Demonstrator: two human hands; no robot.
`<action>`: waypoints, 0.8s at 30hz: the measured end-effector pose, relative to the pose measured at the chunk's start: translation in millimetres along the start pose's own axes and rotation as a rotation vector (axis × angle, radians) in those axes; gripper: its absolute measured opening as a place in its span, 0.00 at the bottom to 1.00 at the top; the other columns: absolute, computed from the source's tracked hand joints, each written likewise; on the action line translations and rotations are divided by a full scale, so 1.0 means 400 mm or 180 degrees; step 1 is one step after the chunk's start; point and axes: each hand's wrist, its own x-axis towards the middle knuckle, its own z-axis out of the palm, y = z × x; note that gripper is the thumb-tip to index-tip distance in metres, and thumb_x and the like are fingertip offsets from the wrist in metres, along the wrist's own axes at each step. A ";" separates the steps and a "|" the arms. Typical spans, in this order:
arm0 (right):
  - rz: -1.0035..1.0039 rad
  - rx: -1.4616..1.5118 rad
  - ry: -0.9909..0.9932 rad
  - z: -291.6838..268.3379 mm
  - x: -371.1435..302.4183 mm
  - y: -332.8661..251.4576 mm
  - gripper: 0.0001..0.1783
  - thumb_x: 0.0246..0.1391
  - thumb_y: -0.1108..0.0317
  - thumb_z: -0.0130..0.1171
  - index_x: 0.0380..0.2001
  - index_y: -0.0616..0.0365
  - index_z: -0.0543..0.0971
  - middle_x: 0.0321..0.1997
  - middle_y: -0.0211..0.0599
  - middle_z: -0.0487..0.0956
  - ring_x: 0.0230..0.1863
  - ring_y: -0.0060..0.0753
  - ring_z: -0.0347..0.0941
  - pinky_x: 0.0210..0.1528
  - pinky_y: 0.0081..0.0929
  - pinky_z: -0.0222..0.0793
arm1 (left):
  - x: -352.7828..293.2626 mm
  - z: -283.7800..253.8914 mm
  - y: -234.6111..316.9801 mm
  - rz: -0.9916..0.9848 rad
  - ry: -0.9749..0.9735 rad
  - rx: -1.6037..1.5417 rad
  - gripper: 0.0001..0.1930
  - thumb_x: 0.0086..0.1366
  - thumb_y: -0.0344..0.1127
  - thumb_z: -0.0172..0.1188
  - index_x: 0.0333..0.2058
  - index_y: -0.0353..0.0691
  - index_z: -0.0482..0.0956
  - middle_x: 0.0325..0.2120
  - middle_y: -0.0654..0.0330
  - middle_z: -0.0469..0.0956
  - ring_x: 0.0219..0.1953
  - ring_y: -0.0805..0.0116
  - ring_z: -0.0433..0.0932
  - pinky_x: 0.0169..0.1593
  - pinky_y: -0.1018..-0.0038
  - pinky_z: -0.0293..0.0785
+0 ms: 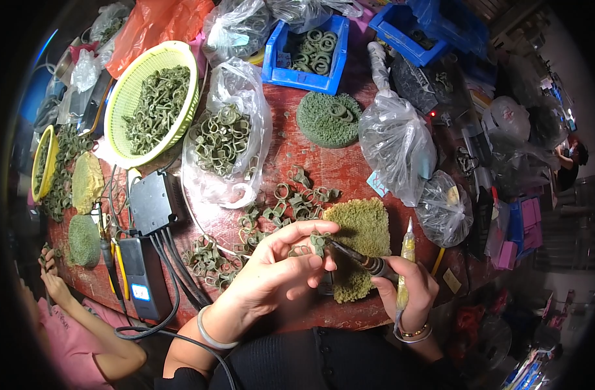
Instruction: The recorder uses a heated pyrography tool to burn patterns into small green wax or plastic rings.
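Between thumb and fingertips, my left hand (265, 273) holds a small dark green ring (320, 242). My right hand (417, 296) grips a dark pen-shaped tool (369, 262), whose thin metal tip reaches the ring or comes very close to it. A second, yellowish pen tool (407, 263) with a cord is also in that hand, tip pointing up and away. Behind the hands lies a yellow-green, rough-textured block (369, 221). Loose green rings (294, 201) are scattered on the red table just beyond my left hand.
A yellow basket (193, 97), a plastic bag (255, 123) and a blue bin (300, 80) hold more rings. A round green pad (317, 127) bears a few. Left stands a black box (153, 203) with cables. A co-worker's hand (57, 286) shows at far left.
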 end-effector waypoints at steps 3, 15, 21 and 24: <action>0.0000 -0.0052 -0.0044 -0.004 -0.001 0.001 0.19 0.46 0.62 0.73 0.39 0.57 0.79 0.28 0.35 0.80 0.24 0.36 0.76 0.26 0.29 0.72 | 0.000 0.000 0.000 0.0006 0.0002 -0.0002 0.27 0.62 0.28 0.58 0.60 0.40 0.67 0.35 0.59 0.81 0.27 0.81 0.74 0.21 0.90 0.64; 0.0211 -0.0311 -0.0004 -0.049 0.003 0.022 0.19 0.43 0.68 0.73 0.38 0.59 0.77 0.30 0.40 0.80 0.28 0.43 0.77 0.29 0.33 0.72 | 0.001 -0.002 -0.004 0.0120 0.0013 -0.0039 0.28 0.59 0.24 0.54 0.61 0.40 0.66 0.43 0.57 0.76 0.30 0.78 0.74 0.21 0.89 0.64; 0.0220 -0.0493 -0.0027 -0.047 -0.006 0.033 0.19 0.42 0.68 0.74 0.38 0.58 0.77 0.27 0.41 0.77 0.26 0.44 0.75 0.27 0.34 0.71 | 0.000 0.006 -0.003 0.0226 0.0104 0.0137 0.29 0.59 0.21 0.52 0.61 0.40 0.66 0.44 0.57 0.75 0.33 0.76 0.75 0.22 0.88 0.64; 0.0322 -0.0505 -0.0293 -0.047 -0.004 0.033 0.20 0.42 0.67 0.74 0.38 0.58 0.78 0.27 0.41 0.77 0.26 0.44 0.75 0.26 0.34 0.70 | 0.002 -0.008 -0.021 0.0404 0.0110 0.0185 0.28 0.59 0.20 0.52 0.60 0.40 0.66 0.45 0.56 0.75 0.34 0.75 0.76 0.22 0.87 0.66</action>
